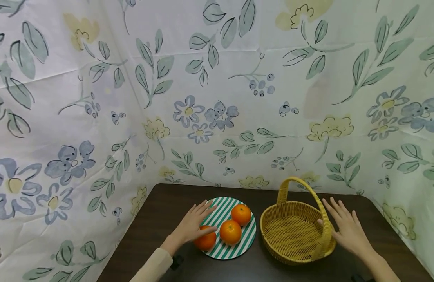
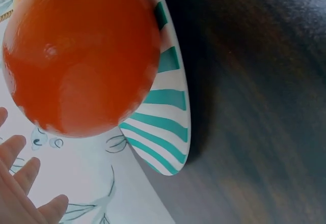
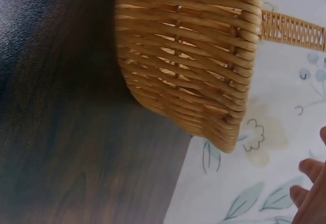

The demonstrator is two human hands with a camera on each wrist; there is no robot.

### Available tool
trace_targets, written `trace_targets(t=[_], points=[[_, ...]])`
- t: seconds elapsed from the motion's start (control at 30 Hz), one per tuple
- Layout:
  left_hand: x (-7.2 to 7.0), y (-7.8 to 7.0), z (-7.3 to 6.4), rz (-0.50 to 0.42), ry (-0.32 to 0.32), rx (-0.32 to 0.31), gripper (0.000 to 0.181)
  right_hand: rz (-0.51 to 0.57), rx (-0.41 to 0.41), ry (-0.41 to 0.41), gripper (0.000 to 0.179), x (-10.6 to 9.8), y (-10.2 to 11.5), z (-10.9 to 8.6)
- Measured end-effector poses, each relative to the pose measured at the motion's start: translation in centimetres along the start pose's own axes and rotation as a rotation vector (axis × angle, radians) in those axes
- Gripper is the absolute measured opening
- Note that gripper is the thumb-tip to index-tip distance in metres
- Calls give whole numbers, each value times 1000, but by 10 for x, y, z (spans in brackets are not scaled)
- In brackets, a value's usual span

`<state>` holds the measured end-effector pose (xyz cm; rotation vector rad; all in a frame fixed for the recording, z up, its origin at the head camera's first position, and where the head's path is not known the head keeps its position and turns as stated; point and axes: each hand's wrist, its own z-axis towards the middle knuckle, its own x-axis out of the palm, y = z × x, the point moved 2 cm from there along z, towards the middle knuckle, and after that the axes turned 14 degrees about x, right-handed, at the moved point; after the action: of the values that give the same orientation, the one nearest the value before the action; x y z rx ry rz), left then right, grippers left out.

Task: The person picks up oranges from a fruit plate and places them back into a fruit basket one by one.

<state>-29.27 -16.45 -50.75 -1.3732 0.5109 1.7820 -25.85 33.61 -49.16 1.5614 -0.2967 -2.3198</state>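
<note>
Three oranges lie on a round plate (image 1: 248,242) with green and white stripes. My left hand (image 1: 193,224) hovers over the plate's left side, fingers spread, partly covering the left orange (image 1: 207,239). In the left wrist view that orange (image 2: 84,56) fills much of the frame, the fingertips (image 2: 30,175) apart from it. The middle orange (image 1: 230,232) and the back orange (image 1: 241,215) sit side by side. To the right stands a yellow wicker basket (image 1: 291,231) with nothing inside. My right hand (image 1: 351,231) is beside its right rim, fingers extended, the thumb behind the handle (image 1: 324,219).
Both the plate and the basket stand on a dark wooden table (image 1: 181,196). A floral cloth (image 1: 217,156) hangs behind the table and along its sides. Dark bands show at both wrists.
</note>
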Motion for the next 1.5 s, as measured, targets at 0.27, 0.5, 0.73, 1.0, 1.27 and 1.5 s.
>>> trace_targets(t=[0.27,0.5,0.73,1.0,1.27,1.5], points=[[5,-4,-12,-100,10,-36,72,24,19,0,80,10,-3,-12],[6,-6,-17,-106,24,-46,71,8,49,16,81,18,-9,-19],[7,-8,-19,-152,29,-66,73,14,20,-9,80,26,-16,-28],[12,-8,-20,-160,39,-72,75,45,33,3,75,32,-22,-36],[15,-6,-28,-150,28,-87,72,53,27,20,73,41,-27,-42],[19,-7,-33,-178,38,-94,74,65,25,8,74,41,-26,-44]])
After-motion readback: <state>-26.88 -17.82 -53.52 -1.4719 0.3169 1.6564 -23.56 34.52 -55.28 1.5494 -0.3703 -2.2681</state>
